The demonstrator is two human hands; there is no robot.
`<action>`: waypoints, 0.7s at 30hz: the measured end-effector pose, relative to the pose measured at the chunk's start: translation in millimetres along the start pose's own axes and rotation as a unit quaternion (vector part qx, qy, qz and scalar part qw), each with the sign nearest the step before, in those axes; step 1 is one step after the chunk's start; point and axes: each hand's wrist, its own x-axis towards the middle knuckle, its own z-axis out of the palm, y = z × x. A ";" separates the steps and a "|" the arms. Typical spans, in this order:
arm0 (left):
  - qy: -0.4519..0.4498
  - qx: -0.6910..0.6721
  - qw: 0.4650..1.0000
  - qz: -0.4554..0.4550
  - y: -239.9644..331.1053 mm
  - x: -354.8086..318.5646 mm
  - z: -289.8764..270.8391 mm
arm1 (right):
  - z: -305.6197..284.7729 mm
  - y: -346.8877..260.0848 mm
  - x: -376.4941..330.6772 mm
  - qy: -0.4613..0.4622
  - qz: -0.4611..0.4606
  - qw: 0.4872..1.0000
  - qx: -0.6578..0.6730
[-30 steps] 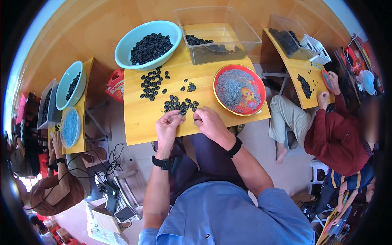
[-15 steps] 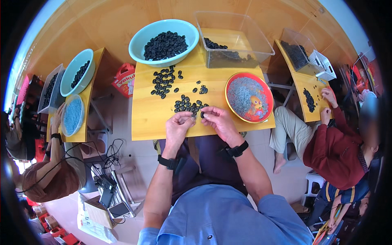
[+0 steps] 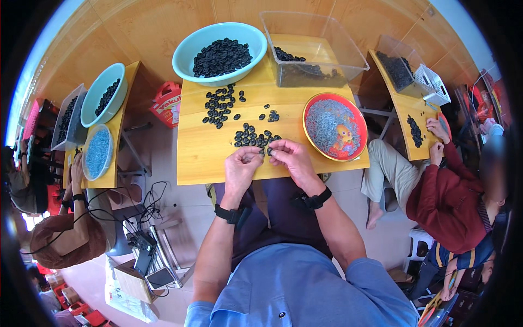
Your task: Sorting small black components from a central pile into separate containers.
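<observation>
My right hand (image 3: pixel 293 162) pinches a small black oval piece (image 3: pixel 269 152) between thumb and fingers, just above the table's near edge. Close beside it, my left hand (image 3: pixel 243 168) is closed in a pinch, its fingertips almost meeting the piece. Whatever small thing the left fingertips hold is too tiny to make out. Just beyond both hands lies a cluster of the same black oval pieces (image 3: pixel 248 134), each showing small holes. Farther off to the left is a second loose group of these pieces (image 3: pixel 217 108). A few more (image 3: pixel 272 116) lie between the groups and the red bowl.
On the yellow table (image 3: pixel 190 158) stand a turquoise basin (image 3: pixel 182 65) of black pieces, a clear plastic bin (image 3: pixel 348 68), and a red bowl (image 3: pixel 362 117) of small greyish bits. Co-workers sit at side tables left and right. Cables (image 3: pixel 147 212) tangle on the left.
My hands stay close together, the fingertips shifting slightly around the black piece. On the left, a co-worker's hand has drawn back from the bowl of blue bits. The whole view has shifted a little.
</observation>
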 end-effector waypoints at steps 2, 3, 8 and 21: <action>0.002 0.024 1.000 -0.002 1.1 0.0 -0.5 | 0.3 1.7 0.2 0.004 -0.006 1.000 0.007; 0.001 0.025 1.000 -0.003 1.1 -0.3 -0.8 | 0.9 1.2 -0.2 0.009 -0.013 1.000 0.012; 0.000 0.033 0.999 0.001 2.1 -0.3 0.4 | 1.5 0.0 -1.5 0.007 -0.018 1.000 -0.013; -0.020 0.010 1.000 -0.014 3.5 1.1 -3.1 | 3.3 3.7 3.1 -0.017 -0.029 0.999 -0.033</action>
